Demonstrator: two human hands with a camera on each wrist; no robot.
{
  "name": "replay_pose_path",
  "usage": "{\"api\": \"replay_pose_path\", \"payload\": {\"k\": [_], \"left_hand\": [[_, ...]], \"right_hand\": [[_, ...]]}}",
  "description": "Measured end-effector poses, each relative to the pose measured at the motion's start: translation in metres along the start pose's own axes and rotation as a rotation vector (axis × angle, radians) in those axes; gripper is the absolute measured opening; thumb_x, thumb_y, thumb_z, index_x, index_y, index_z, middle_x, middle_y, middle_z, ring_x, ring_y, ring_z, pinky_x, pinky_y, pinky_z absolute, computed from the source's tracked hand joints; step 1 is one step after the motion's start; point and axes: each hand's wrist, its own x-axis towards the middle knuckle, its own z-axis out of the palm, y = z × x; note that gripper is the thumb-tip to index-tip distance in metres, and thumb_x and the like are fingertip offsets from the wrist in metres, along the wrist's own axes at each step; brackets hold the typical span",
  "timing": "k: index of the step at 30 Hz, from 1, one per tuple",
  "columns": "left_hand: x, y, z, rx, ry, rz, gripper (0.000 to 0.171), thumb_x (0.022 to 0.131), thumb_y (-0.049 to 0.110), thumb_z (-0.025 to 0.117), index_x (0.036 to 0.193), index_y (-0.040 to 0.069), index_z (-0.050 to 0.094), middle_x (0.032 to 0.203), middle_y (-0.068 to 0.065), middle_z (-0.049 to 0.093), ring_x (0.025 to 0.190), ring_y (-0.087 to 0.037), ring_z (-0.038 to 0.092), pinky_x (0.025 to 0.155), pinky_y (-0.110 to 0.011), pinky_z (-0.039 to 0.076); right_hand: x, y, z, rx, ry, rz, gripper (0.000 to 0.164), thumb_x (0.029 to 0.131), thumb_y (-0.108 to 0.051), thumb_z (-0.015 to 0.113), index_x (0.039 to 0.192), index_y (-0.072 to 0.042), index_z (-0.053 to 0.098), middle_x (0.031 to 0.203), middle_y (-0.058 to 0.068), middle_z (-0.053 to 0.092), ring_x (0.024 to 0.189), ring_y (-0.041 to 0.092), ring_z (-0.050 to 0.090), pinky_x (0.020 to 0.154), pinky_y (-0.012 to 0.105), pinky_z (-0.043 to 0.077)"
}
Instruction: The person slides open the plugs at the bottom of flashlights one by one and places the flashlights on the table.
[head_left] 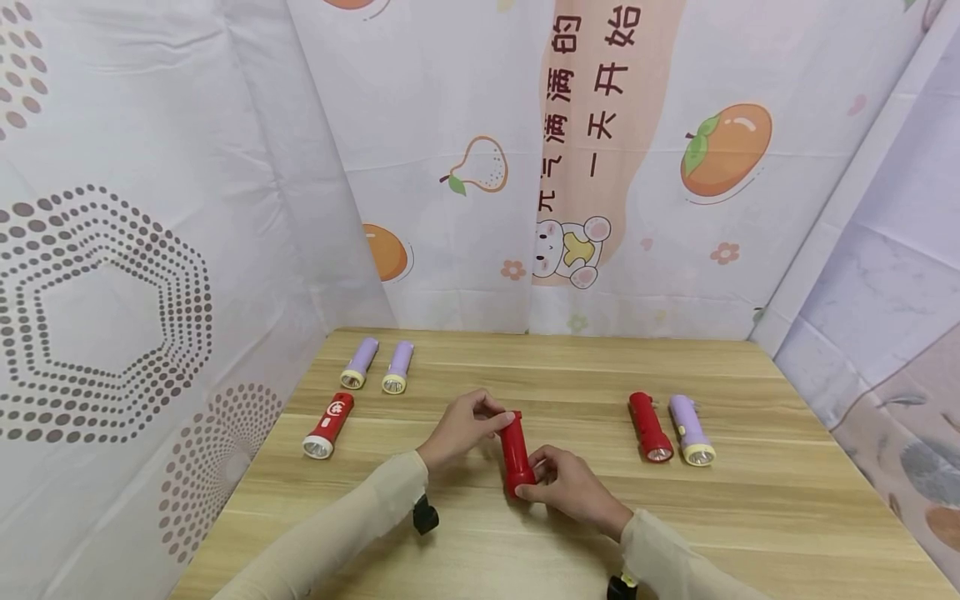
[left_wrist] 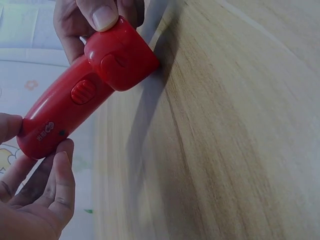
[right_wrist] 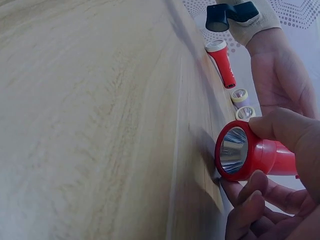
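Note:
Between my two hands is a red flashlight (head_left: 515, 454), its lamp head toward me and its tail end tipped away. My left hand (head_left: 465, 427) pinches the tail between thumb and fingertips. Thumb and fingers of my right hand (head_left: 564, 483) grip the lamp head. In the left wrist view a ribbed slide switch (left_wrist: 83, 92) and a small white logo show on the flashlight's side. The right wrist view looks into the silver reflector (right_wrist: 233, 150), with the lamp rim close over the wooden table (right_wrist: 125, 125).
At left lie two purple flashlights (head_left: 362, 363) and a red one with a white rim (head_left: 328, 427). To the right lie another red flashlight (head_left: 649, 427) and a purple one (head_left: 691, 430). Printed curtains (head_left: 450, 292) stand behind the table and along both sides.

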Motion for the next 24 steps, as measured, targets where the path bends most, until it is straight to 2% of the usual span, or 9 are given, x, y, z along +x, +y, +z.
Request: {"api": "replay_pose_path", "payload": {"k": [9, 15, 24], "left_hand": [[0.001, 0.002, 0.000, 0.040, -0.012, 0.028, 0.031, 0.093, 0.038, 0.078, 0.112, 0.014, 0.076, 0.103, 0.000, 0.075, 0.090, -0.018, 0.070, 0.081, -0.045, 0.060], [-0.003, 0.006, 0.002, 0.095, -0.021, 0.056, 0.030, 0.092, 0.039, 0.079, 0.115, 0.019, 0.078, 0.104, 0.004, 0.075, 0.091, -0.016, 0.070, 0.083, -0.035, 0.058], [-0.010, 0.010, 0.004, 0.090, -0.043, 0.091, 0.027, 0.092, 0.034, 0.079, 0.114, 0.019, 0.076, 0.104, 0.004, 0.074, 0.094, -0.016, 0.068, 0.085, -0.033, 0.056]], "right_hand": [[0.003, 0.003, -0.002, -0.023, 0.007, -0.004, 0.045, 0.084, -0.028, 0.087, 0.114, -0.005, 0.065, 0.095, 0.002, 0.069, 0.087, 0.020, 0.059, 0.074, 0.032, 0.047], [0.004, 0.003, -0.002, -0.057, 0.009, -0.010, 0.048, 0.083, -0.028, 0.088, 0.118, -0.003, 0.067, 0.095, 0.001, 0.069, 0.087, 0.019, 0.058, 0.076, 0.033, 0.046], [0.005, 0.001, -0.001, -0.076, 0.009, -0.022, 0.050, 0.081, -0.026, 0.090, 0.120, -0.003, 0.067, 0.098, 0.002, 0.068, 0.089, 0.021, 0.058, 0.079, 0.036, 0.047]]}}
